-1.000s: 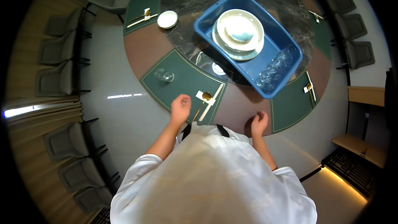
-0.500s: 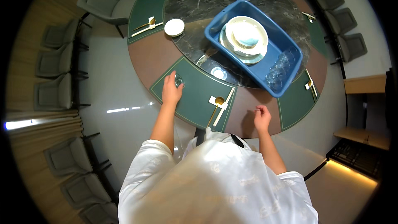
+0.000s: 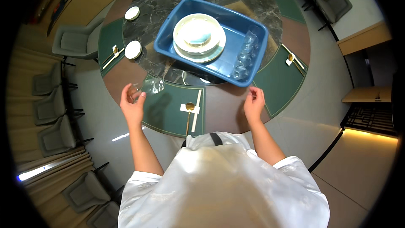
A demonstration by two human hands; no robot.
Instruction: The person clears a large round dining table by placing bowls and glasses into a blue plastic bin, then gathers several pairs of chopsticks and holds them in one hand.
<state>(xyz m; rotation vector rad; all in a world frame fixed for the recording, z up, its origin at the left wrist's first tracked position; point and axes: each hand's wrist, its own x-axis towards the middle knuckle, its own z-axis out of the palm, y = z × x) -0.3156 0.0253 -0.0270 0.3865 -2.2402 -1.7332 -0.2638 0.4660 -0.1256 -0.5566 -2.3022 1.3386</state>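
My left hand (image 3: 133, 104) grips a clear drinking glass (image 3: 152, 86) by one end, thumb and fingers around it. The glass lies tilted in the air over the left part of the green placemat (image 3: 168, 101), its other end toward the right. My right hand (image 3: 254, 103) has its fingers curled in, with nothing visible in them, just below the near right corner of a blue plastic tub (image 3: 228, 77). Inside the tub sit a stack of white plates and bowls (image 3: 197, 38) on the left and a row of clear glasses (image 3: 243, 57) along the right.
On the near placemat lie a gold spoon (image 3: 190, 107) and white chopsticks (image 3: 196, 112) on a rest. Two white bowls (image 3: 133, 50) (image 3: 132, 13) stand on the dark marble turntable (image 3: 145, 29) at left. Grey chairs (image 3: 76, 42) surround the round table.
My left hand has lifted the glass off the placemat and tipped it sideways. The view has turned, so the tub and table appear farther left. My right hand is nearer the tub.
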